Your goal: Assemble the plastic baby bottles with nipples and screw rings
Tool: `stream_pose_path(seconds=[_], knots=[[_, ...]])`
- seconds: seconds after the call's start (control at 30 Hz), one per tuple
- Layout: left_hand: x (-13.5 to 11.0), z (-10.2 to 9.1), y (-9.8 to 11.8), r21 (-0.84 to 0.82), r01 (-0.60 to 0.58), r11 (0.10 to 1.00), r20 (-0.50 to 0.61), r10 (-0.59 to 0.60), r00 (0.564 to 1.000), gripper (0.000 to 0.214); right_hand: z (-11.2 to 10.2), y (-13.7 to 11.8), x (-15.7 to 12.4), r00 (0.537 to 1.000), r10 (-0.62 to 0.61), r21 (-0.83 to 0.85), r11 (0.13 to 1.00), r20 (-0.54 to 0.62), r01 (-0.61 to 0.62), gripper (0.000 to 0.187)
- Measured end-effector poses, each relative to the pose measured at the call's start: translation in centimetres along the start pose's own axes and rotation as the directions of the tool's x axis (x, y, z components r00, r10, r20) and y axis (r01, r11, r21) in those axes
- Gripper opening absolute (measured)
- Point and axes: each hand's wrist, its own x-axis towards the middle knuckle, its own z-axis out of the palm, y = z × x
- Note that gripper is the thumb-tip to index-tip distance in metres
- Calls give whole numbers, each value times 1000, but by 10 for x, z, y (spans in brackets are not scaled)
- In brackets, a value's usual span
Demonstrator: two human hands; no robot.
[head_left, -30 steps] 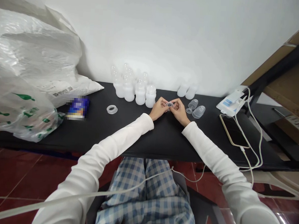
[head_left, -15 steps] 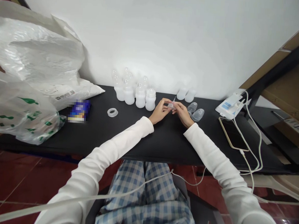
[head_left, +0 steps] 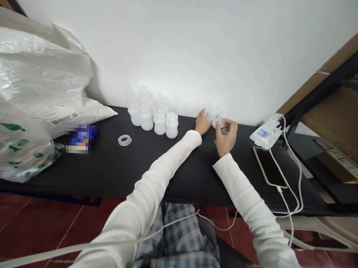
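Observation:
At the back of the table, two white baby bottles without tops [head_left: 211,113] stand against the wall. My left hand [head_left: 202,124] is around the left one, thumb across its front and fingers along its left side. Between the fingertips of my right hand [head_left: 227,136], a clear bottle collar [head_left: 217,123] is pinched, raised above the table; any nipple in it cannot be made out. Clear plastic caps [head_left: 233,144] lie beneath that hand, mostly hidden by it. Left of my hands stands a group of several white bottles with clear domed caps [head_left: 159,122].
A loose clear ring [head_left: 124,140] lies on the black table [head_left: 110,170]. Large plastic bags [head_left: 32,92] and a blue packet [head_left: 84,138] are on the left. A phone [head_left: 270,167], its white cables and a white power strip [head_left: 265,133] occupy the right.
My hands have parted: the left has moved forward to a bottle at the back, while the right has come over the caps with the clear collar. The view has shifted slightly right.

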Motion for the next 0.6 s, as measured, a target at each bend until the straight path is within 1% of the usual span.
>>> stream_pose_path(seconds=[0.07,0.13,0.23,0.3,0.37,0.43,0.5,0.6], knots=[[5,5,3,36,35,999,26,-36,999,53,0,1,0,999,32,15,999,7,-32,27],[2,4,4,65,48,997,31,-50,998,48,0,2,0,998,58,29,998,37,-59,28],[-17,-8,4,66,33,997,18,-34,999,46,1,1,0,993,88,39,995,84,-92,29],[-39,-25,4,46,-19,999,46,17,999,45,1,0,-1,991,100,41,994,91,-104,29],[-65,-48,3,67,-100,993,85,95,992,42,2,-4,-4,991,94,67,993,99,-101,29],[-90,-75,3,157,-133,979,76,122,990,37,3,-7,-8,987,70,122,989,143,-88,29],[-111,-100,4,255,-196,947,98,176,979,37,6,-10,-12,979,44,195,977,201,-84,32],[-133,-127,7,368,-252,895,144,212,966,45,11,-11,-17,961,49,335,931,271,-142,39]])
